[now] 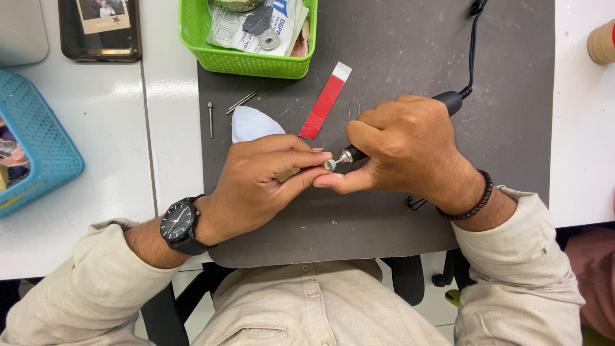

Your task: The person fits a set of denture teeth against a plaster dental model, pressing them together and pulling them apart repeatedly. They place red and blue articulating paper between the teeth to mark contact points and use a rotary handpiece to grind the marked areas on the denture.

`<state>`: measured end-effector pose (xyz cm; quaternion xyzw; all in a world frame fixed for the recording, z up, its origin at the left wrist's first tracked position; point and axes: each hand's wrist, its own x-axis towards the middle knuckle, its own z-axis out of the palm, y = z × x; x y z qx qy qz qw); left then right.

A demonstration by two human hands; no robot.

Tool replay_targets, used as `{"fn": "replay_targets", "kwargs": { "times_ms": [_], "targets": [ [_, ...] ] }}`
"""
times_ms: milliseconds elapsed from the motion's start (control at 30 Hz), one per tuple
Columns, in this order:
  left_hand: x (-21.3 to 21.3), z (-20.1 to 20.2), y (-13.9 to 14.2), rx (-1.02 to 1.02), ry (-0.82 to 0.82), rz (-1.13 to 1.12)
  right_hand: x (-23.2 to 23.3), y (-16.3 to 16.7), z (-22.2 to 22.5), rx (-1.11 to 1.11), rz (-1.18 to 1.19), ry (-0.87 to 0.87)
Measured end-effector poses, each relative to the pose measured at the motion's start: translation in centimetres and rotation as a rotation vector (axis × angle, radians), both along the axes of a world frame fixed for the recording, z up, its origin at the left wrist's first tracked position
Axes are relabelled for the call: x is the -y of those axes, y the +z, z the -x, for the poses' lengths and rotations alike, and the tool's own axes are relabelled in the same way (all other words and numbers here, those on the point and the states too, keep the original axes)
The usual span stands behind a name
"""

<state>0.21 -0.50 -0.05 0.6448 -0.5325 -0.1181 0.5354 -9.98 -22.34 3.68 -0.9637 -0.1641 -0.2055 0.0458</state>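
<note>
My right hand (407, 148) grips a black corded rotary tool (448, 100), whose small round tip (330, 164) points left. My left hand (262, 182) pinches a small tan workpiece (288, 173) between thumb and fingers, held right against the tool tip. Both hands hover over a dark grey mat (397, 51). A black wristwatch (179, 225) is on my left wrist and a dark bead bracelet (477, 198) on my right. Most of the workpiece is hidden by my fingers.
On the mat lie a red and white strip (325, 100), a white cloth piece (253, 123) and two thin tool bits (241, 102); a third bit (210, 118) lies beside it. A green basket (246, 61) sits behind, a blue basket (35, 138) far left, a dark tray (99, 32) top left.
</note>
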Motion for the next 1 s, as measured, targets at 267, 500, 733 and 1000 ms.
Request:
{"fn": "replay_targets", "kwargs": {
  "times_ms": [267,500,733,1000],
  "targets": [
    [0.0,0.0,0.3,-0.034,0.012,0.009,0.8,1.0,0.1,-0.021,-0.014,-0.036],
    [-0.1,-0.2,0.5,-0.029,0.024,0.019,4.7,0.9,0.2,-0.234,-0.126,-0.265],
    [0.2,-0.5,0.4,-0.031,0.001,0.037,7.2,-1.6,-1.3,-0.220,0.099,-0.382],
    [0.2,-0.5,0.4,-0.025,0.024,0.031,4.6,0.6,-1.1,-0.007,-0.075,-0.118]
  ]
}}
